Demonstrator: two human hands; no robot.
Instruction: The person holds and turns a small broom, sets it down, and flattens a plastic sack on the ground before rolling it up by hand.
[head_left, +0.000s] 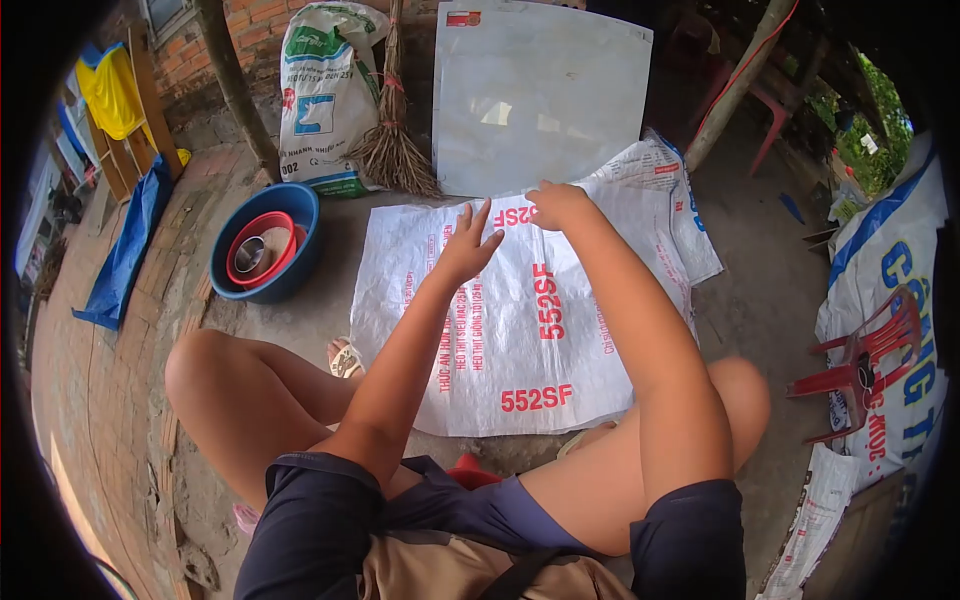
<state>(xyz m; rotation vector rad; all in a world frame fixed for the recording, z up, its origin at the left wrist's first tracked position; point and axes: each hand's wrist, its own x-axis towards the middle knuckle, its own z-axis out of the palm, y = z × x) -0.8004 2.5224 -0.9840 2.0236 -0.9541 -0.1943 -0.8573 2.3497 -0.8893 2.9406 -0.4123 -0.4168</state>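
Note:
A white woven sack with red print lies flat on the ground between my legs. Over its far part my left hand is held with the fingers spread and nothing in them. My right hand is beside it to the right, near the sack's far edge, with some fingers stretched out; nothing shows in it. Whether either hand touches the sack I cannot tell. Just beyond the hands stands a pale flat panel.
At the left sits a blue basin holding a red bowl and a metal cup. A full sack and a twig broom stand behind. On the right are a red chair and a large printed sack.

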